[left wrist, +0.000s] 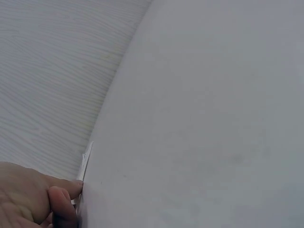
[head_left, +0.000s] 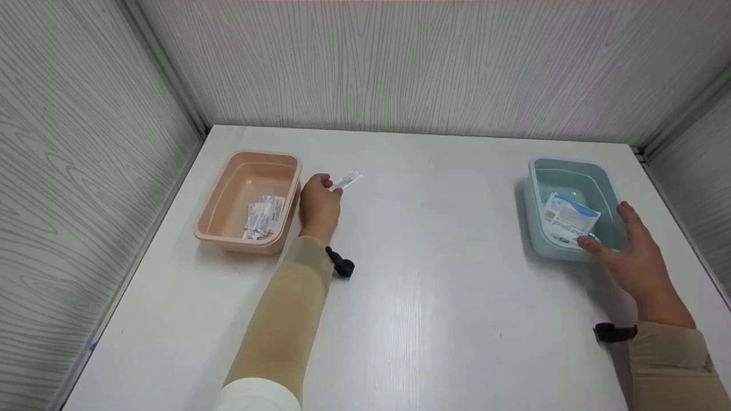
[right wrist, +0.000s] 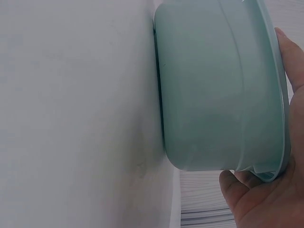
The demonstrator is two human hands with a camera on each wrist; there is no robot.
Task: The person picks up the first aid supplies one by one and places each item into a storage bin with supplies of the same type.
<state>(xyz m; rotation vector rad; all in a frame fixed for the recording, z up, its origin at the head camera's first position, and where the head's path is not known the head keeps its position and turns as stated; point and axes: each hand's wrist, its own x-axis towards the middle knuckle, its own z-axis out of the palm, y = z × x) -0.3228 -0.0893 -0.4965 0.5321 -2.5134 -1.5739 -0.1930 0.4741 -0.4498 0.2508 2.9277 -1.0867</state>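
In the head view my left hand (head_left: 321, 202) is just right of the peach basin (head_left: 208, 222). It pinches a narrow white printed packet (head_left: 346, 180) between thumb and fingers; the left wrist view shows the packet (left wrist: 85, 161) edge-on. Several similar white packets (head_left: 264, 217) lie in the peach basin. On the right, my right hand (head_left: 642, 262) grips the near right corner of the teal basin (head_left: 537, 228), its thumb over the front rim and its fingers along the right side. A white-and-blue printed packet (head_left: 571, 214) lies inside, partly covering other contents.
Both basins stand on a white table (head_left: 422, 274), with a wide stretch of tabletop between them. Grey wood-grain panels (head_left: 400, 68) rise behind it and at both sides. A black strap-on device (head_left: 341, 265) sits on the left wrist, another (head_left: 614, 332) on the right.
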